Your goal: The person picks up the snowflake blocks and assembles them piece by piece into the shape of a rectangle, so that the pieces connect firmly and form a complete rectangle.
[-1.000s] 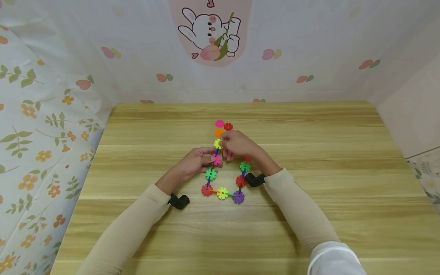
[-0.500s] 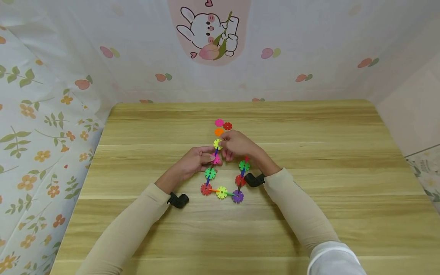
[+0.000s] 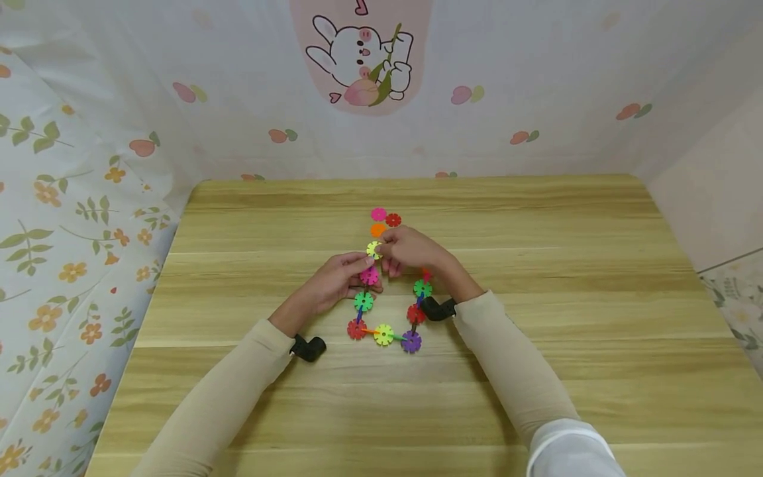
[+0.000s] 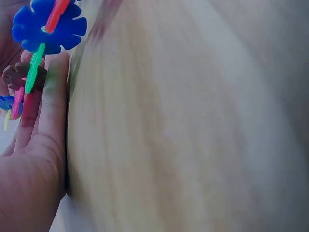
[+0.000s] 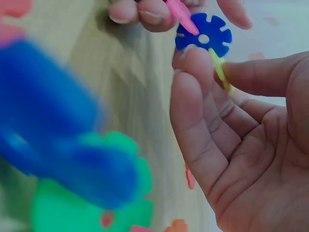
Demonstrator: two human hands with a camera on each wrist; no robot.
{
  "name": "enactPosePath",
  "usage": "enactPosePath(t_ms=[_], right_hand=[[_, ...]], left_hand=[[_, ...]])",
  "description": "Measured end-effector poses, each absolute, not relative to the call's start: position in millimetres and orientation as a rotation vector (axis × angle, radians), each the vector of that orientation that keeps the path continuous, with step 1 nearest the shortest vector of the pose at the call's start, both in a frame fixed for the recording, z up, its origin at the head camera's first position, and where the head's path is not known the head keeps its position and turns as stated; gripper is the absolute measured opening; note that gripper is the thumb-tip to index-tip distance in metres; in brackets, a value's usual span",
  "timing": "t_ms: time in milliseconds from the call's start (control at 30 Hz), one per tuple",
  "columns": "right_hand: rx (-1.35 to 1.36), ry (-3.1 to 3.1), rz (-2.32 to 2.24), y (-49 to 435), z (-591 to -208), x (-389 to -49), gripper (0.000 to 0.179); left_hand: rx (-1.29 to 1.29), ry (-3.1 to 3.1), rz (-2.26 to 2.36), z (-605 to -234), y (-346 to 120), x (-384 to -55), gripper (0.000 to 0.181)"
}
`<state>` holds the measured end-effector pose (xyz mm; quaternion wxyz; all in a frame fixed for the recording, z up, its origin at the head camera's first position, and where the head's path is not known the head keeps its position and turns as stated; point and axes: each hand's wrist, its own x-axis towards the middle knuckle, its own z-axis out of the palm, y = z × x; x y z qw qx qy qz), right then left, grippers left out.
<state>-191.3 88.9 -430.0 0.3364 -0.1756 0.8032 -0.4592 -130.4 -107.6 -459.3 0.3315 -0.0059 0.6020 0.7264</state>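
Note:
A chain of slotted snowflake discs bends in a U on the table, with a red disc, a yellow disc and a purple disc along its near side. My left hand holds the left strand, thumb just above the pink disc and other fingers behind it. At that strand's far end my right hand pinches another yellow disc between thumb and fingers. In the right wrist view this yellow disc shows edge-on, slotted into a blue disc.
Beyond my hands lie loose discs: pink, red and orange. The chain's right strand, with a green disc, runs beside my right wrist. The wooden table meets a patterned cloth at the back.
My left thumb has shifted from the pink disc up to the joint under the yellow disc. The strand's far end has moved slightly left; my right hand keeps its pinch.

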Motion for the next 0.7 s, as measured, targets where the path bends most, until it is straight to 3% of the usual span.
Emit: enactPosePath(t_ms=[700], right_hand=[[-0.253, 2.171, -1.369, 109.1, -421.9, -240.6, 0.03]], left_hand=[[-0.072, 1.539, 1.943, -458.4, -104.5, -129.9, 0.035]])
